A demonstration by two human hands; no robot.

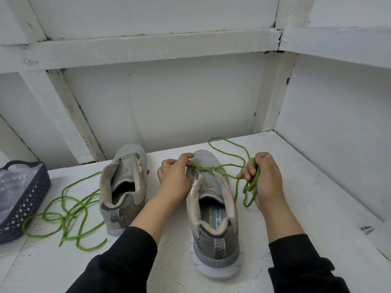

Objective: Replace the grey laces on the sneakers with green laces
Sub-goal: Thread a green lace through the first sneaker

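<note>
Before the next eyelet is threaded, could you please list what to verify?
1. Old lace out of the right sneaker: ok, none visible.
2. Front eyelets hold the green lace: ok, it crosses there.
3. Grip of the left hand: ok, pinching lace at eyelets.
4. Slack in the right hand: ok, loops bunched in its fingers.
5. Lace tip free for threading: cannot tell, hidden.
6. Supply for the left sneaker: ok, second green lace lies loose beside it.

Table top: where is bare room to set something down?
Bare: right of the right hand, toward the side wall; and the near-left corner of the table, before the basket. Crowded: the loose green lace sprawls between basket and left sneaker.
</note>
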